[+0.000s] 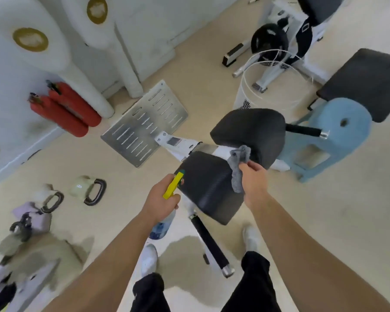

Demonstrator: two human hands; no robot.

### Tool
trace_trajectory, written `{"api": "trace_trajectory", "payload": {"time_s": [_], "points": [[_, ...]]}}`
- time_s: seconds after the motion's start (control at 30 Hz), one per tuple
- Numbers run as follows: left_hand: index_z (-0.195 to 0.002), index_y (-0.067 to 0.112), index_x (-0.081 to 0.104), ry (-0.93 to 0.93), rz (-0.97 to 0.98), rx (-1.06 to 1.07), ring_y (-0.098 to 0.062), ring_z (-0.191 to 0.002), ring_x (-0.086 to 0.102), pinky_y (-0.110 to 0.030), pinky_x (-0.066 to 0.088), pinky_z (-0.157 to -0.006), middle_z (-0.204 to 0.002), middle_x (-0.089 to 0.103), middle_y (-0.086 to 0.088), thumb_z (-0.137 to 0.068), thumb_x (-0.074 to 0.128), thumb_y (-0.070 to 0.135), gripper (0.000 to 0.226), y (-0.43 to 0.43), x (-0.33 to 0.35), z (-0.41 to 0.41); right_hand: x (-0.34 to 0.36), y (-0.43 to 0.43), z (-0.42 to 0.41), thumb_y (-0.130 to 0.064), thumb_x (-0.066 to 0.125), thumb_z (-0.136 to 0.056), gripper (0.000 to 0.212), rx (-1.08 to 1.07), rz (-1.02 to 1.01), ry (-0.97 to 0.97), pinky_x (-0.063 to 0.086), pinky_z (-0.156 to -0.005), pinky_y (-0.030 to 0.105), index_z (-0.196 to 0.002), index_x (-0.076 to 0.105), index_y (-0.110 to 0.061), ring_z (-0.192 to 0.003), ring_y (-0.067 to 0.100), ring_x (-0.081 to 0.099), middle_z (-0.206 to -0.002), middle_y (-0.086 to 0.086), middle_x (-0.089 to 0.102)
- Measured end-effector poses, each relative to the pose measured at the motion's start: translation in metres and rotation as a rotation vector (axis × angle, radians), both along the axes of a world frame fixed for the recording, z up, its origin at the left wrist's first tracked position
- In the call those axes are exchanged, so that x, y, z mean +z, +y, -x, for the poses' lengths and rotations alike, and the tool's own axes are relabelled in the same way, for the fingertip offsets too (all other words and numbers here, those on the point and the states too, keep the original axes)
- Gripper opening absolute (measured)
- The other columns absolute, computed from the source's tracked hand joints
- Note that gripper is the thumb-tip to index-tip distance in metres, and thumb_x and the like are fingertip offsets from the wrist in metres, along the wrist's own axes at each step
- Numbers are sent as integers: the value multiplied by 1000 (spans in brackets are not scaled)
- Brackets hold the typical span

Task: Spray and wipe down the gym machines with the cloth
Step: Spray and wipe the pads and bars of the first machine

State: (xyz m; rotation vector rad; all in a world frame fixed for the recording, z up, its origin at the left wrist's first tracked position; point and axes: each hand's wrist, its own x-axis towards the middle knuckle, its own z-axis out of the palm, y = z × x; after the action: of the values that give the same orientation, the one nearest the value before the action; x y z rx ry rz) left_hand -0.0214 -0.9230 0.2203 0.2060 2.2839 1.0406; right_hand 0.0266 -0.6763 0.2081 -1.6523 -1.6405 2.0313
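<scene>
L hand [160, 197] wraps spray bottle [173, 186] at neck, nozzle by the black pad [207, 190]. R hand [254, 179] pinches grey cloth [238, 170] over pad; limp, light, so I'd bunch it in palm.

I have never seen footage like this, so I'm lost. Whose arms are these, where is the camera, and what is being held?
One camera, worn on a person's head, looks down, so the two bare arms are the wearer's own. The left hand grips a spray bottle with a yellow top, beside a black pad of a gym machine. The right hand pinches a grey cloth at that pad's edge. A second black pad sits beyond, and a metal footplate further on. Kettlebells lie on the floor to the left, two red fire extinguishers by the wall.
</scene>
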Motion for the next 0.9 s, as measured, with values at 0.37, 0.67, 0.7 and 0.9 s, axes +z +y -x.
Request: {"api": "trace_trajectory", "payload": {"time_s": [0.37, 0.67, 0.7, 0.9], "points": [[-107, 23, 61, -78, -34, -354, -30, -68, 68, -33, 58, -59, -83, 65, -13, -86, 57, -1, 32, -52, -47, 28, -15, -113, -61, -15, 64, -93, 29, -418, -272, -101, 51, -77, 23, -121, 66, -17, -91, 11, 65, -99, -7, 68], [-91, 15, 59, 0, -3, -438, -32, -68, 67, -48, 62, -68, -76, 64, -12, -94, 60, 12, 4, -52, -77, 41, -23, -118, -48, -26, 62, -95, 32, -73, -686, -145, 51, -88, 28, -127, 60, -22, -98, 12, 61, -110, -8, 59], [-91, 16, 59, 1, -9, -442, -32, -68, 67, -50, 61, -68, -76, 65, -11, -93, 60, 13, 4, -53, -78, 42, -27, -114, -46, -25, 61, -96, 36, 26, -764, -147, 48, -92, 26, -132, 57, -24, -103, 10, 58, -115, -9, 55], [-96, 26, 61, -10, -58, -405, -19, -61, 67, -33, 60, -64, -75, 66, -1, -85, 56, 3, 26, -70, -84, 52, -78, -90, -16, -27, 46, -103, 48, 869, -1131, -259, 26, -121, 43, -151, 41, -23, -148, 26, 24, -162, 3, 26]]}}
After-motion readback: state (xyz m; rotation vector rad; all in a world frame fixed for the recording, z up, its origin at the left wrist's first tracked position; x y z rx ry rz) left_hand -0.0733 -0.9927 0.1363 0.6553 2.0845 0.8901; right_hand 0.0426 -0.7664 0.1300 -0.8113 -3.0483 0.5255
